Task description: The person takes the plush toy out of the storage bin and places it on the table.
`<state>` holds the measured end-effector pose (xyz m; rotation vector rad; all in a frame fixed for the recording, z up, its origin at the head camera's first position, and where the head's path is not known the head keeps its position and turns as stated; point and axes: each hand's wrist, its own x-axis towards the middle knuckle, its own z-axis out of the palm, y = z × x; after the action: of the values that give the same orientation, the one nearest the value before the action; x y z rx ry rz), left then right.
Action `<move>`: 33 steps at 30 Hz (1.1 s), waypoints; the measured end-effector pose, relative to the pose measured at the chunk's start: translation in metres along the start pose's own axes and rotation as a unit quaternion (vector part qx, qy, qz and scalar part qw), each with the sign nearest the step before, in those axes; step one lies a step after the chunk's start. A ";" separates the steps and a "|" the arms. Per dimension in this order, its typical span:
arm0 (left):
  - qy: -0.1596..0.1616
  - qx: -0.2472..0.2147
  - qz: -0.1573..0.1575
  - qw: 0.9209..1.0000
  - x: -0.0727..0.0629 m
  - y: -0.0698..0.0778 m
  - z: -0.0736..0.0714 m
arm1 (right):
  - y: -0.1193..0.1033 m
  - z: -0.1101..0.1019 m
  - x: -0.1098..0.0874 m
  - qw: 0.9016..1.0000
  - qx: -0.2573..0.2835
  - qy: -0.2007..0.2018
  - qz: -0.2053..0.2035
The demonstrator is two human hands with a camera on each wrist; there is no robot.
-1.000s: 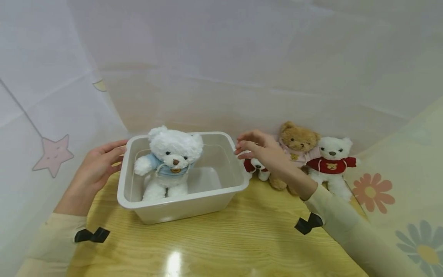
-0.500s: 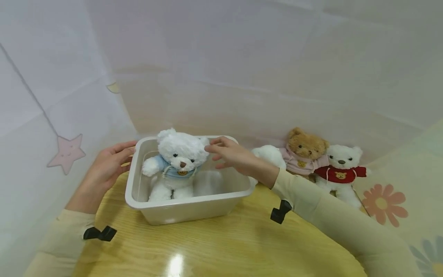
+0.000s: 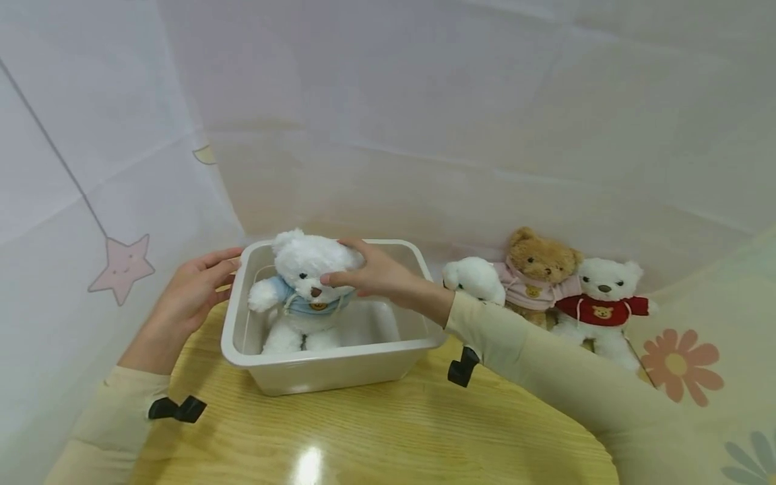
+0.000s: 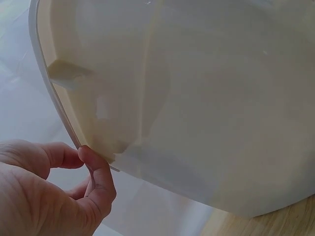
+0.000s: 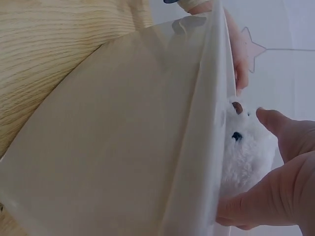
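A white teddy bear (image 3: 300, 259) in a light blue hoodie sits upright in the left part of a pale beige plastic tub (image 3: 327, 370). My right hand (image 3: 382, 273) holds the bear's head, thumb across its face and fingers behind it. In the right wrist view, the white teddy bear (image 5: 243, 162) shows between thumb and fingers above the tub's rim. My left hand (image 3: 194, 293) is at the tub's left rim. In the left wrist view, the left hand (image 4: 59, 191) pinches the rim of the tub (image 4: 221, 123) with thumb and curled fingers.
Right of the tub, a white plush toy (image 3: 475, 276) is partly hidden behind my right arm. Beside it sit a brown teddy bear (image 3: 539, 266) in pink and a white bear (image 3: 606, 306) in red. All stand on a wooden table (image 3: 376, 431) against printed cloth.
My right hand has moved left from beyond the tub's right rim, over the tub, and taken hold of the white bear's head. The left hand stays at the rim. The head view has shifted slightly.
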<state>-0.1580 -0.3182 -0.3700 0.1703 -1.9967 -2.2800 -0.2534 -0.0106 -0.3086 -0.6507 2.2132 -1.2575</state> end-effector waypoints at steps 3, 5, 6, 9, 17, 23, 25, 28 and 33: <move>0.001 -0.001 -0.002 1.000 -0.001 0.001 0.001 | -0.003 0.010 0.002 0.997 -0.065 0.012 -0.030; 0.001 -0.004 -0.003 1.000 -0.001 0.001 0.001 | -0.003 0.015 0.002 0.993 -0.106 0.027 -0.049; 0.000 -0.005 -0.004 1.000 -0.001 0.001 0.001 | -0.003 0.018 0.003 0.990 -0.125 0.035 -0.058; 0.001 -0.005 -0.005 1.000 0.000 0.001 0.001 | -0.002 0.024 0.004 0.984 -0.156 0.058 -0.067; 0.002 0.003 -0.006 1.000 0.001 0.002 0.000 | -0.002 0.031 0.008 0.980 -0.173 0.062 -0.071; 0.005 0.005 -0.005 1.000 0.000 0.003 0.001 | 0.006 0.024 0.017 0.976 -0.176 0.039 -0.120; 0.004 0.005 -0.006 1.000 0.000 0.003 0.001 | 0.008 0.023 0.017 0.976 -0.178 0.038 -0.123; 0.001 0.006 -0.005 1.000 0.001 0.003 0.001 | 0.009 0.020 0.018 0.974 -0.181 0.037 -0.130; 0.001 0.000 -0.006 1.000 0.002 0.001 -0.001 | 0.010 0.016 0.020 0.978 -0.159 0.032 -0.134</move>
<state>-0.1594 -0.3198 -0.3689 0.1849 -2.0002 -2.2862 -0.2600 -0.0290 -0.3287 -1.0779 2.4694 -1.0641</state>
